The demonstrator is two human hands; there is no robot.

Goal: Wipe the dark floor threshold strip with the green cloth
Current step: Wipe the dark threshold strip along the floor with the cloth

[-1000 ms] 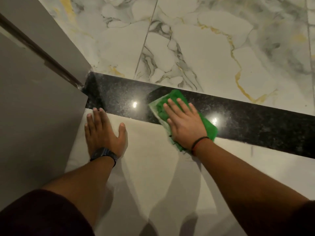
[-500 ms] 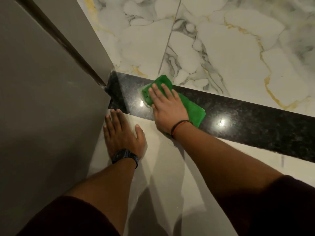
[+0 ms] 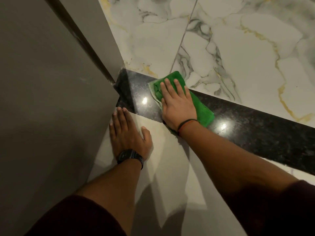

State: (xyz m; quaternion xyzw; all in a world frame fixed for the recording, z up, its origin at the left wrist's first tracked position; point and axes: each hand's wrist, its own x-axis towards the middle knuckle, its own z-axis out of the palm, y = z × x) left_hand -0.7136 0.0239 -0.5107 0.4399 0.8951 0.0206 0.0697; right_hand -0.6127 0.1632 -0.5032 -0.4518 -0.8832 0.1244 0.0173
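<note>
While the left hand (image 3: 127,133) lies flat and spread on the pale tile (image 3: 170,167), holding nothing and apparently propping the body, the right hand (image 3: 177,106) presses the cloth (image 3: 204,113) flat onto the strip (image 3: 255,132), fingers together on top rather than clamped round it. The cloth sits near the strip's left end, its far edge lapping the marble (image 3: 238,48). The grey wall (image 3: 51,82) meets that end, so the corner will be tight to reach.
</note>
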